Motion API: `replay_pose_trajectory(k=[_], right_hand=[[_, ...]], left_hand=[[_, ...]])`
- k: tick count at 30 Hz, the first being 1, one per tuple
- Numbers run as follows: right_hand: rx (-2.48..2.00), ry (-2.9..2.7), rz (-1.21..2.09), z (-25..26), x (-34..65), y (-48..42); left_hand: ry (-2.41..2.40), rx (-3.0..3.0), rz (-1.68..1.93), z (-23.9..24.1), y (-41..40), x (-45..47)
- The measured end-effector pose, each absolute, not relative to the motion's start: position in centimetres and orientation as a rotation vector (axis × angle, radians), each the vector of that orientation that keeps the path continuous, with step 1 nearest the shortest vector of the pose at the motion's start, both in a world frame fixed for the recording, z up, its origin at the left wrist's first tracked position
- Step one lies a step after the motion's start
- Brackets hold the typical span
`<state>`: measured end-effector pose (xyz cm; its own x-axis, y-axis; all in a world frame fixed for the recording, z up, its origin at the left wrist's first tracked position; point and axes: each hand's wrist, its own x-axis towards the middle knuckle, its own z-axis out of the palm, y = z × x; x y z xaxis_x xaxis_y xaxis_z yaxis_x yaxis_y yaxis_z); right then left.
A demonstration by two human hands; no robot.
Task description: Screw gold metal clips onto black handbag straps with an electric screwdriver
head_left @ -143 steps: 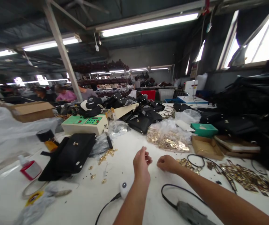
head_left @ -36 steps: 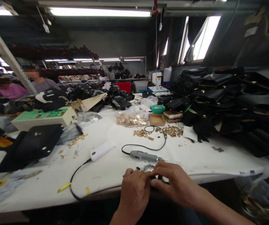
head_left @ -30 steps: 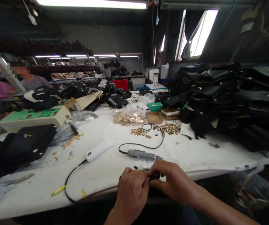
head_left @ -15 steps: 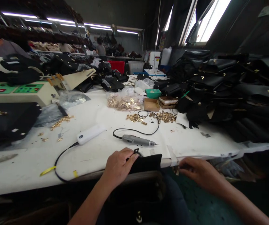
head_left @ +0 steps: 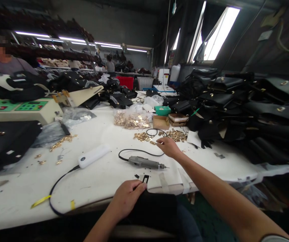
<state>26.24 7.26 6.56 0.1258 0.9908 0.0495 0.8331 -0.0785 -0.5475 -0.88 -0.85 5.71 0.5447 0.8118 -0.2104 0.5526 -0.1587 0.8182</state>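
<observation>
My left hand (head_left: 128,198) grips the edge of a black bag flap (head_left: 156,205) at the table's front edge. A small tab with a rectangular slot (head_left: 145,178) stands out above the thumb. My right hand (head_left: 169,147) reaches over the table, fingers stretched out and slightly apart. Its fingertips are right beside a single gold metal plate (head_left: 153,143); whether they touch it I cannot tell. Gold rectangular fittings (head_left: 177,135) lie in a pile just behind that hand. A grey electric screwdriver (head_left: 146,162) rests on the table between my hands, its bit pointing right.
Black bags (head_left: 222,97) are stacked high on the right. Further back are a plastic bag of gold fittings (head_left: 133,120) and a cardboard box (head_left: 160,122). A white cabled device (head_left: 94,157) lies left, near a machine (head_left: 20,112). Another person (head_left: 13,64) is at the far left.
My right hand has moved from below the table's front edge up to the gold fittings. My left hand still holds the flap, whose slotted tab now shows more plainly. The view has tilted upward.
</observation>
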Motion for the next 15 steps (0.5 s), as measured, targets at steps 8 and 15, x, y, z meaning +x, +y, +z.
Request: replay_pose_trajectory(k=[8,15], right_hand=[[-2.191,-1.741,0.503,1.6,25.0,14.2],[-2.041,-1.683,0.512,0.2,25.3,12.3]], left_hand=[[1.217,1.723,0.596,2.6,-0.3,-0.9],[1.207,1.669,0.635,1.9,0.6,-1.0]])
